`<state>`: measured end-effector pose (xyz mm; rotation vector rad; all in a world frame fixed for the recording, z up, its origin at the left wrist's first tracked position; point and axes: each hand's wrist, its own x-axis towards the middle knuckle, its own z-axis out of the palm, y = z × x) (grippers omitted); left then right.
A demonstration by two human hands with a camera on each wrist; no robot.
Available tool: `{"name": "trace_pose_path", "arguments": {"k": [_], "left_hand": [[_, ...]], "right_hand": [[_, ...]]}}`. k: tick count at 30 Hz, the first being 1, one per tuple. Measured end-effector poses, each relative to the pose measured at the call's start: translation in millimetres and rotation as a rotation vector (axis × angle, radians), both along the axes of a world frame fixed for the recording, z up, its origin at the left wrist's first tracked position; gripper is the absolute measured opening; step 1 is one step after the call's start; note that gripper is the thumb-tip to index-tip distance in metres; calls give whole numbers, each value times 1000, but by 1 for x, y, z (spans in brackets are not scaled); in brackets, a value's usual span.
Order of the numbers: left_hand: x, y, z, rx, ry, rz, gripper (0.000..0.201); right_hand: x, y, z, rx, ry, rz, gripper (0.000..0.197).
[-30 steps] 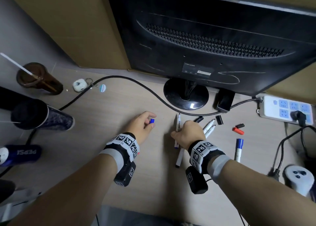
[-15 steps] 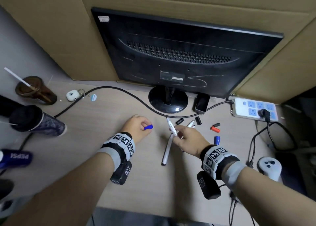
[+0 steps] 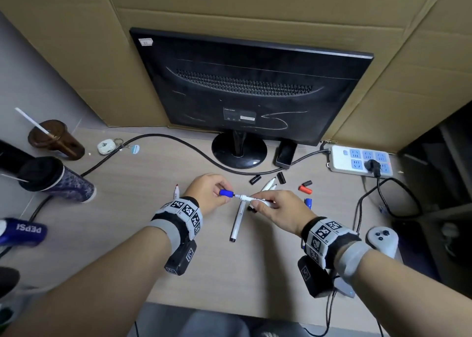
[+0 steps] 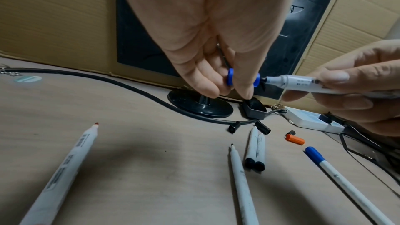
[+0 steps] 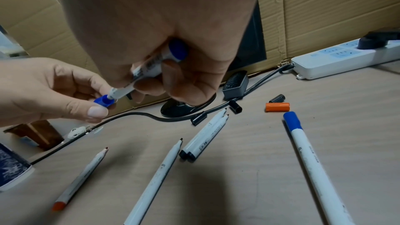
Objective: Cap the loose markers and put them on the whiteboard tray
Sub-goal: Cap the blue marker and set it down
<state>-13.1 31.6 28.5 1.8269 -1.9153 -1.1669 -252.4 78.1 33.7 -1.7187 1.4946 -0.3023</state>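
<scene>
My left hand (image 3: 217, 192) pinches a small blue cap (image 3: 226, 192) between thumb and fingers, just above the desk. My right hand (image 3: 265, 205) grips a white marker (image 3: 251, 198), held level with its dark tip at the cap's mouth. The left wrist view shows the cap (image 4: 257, 79) and the marker (image 4: 303, 85) tip just entering it; the right wrist view shows the marker (image 5: 147, 71) meeting the cap (image 5: 103, 101). On the desk lie an uncapped marker (image 3: 237, 221), a pair of markers (image 3: 268, 183), a red-tipped marker (image 3: 176, 191), a blue-capped marker (image 3: 308, 202), an orange cap (image 3: 305, 189) and black caps (image 3: 254, 179).
A black monitor (image 3: 242, 86) on a round stand (image 3: 238, 152) stands at the back before cardboard. A black cable (image 3: 166, 142) crosses the desk. A power strip (image 3: 360, 161) and a controller (image 3: 381, 239) are at the right; cups (image 3: 56, 181) and a Pepsi bottle (image 3: 23, 230) at the left.
My right hand has lifted a marker off the desk and swung it leftwards until its tip reaches the blue cap in my left hand. The head view has tilted up.
</scene>
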Motion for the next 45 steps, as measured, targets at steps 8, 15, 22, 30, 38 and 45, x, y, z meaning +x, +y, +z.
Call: {"name": "trace_pose_path", "arguments": {"k": [8, 15, 22, 30, 38, 45], "left_hand": [[-15, 5, 14, 25, 26, -152, 20], [-26, 0, 25, 81, -8, -178, 18], [-41, -7, 26, 73, -65, -214, 19], [-57, -9, 25, 62, -90, -275, 16], [-69, -16, 22, 46, 3, -281, 22], [-80, 0, -2, 24, 98, -166, 45]], "right_hand": [[-10, 1, -3, 20, -10, 40, 31], [-22, -4, 4, 35, -33, 94, 23], [-27, -6, -2, 9, -27, 58, 23], [-35, -3, -2, 47, -32, -27, 20], [-46, 8, -5, 73, -211, -114, 19], [-52, 26, -31, 216, 66, -342, 13]]}}
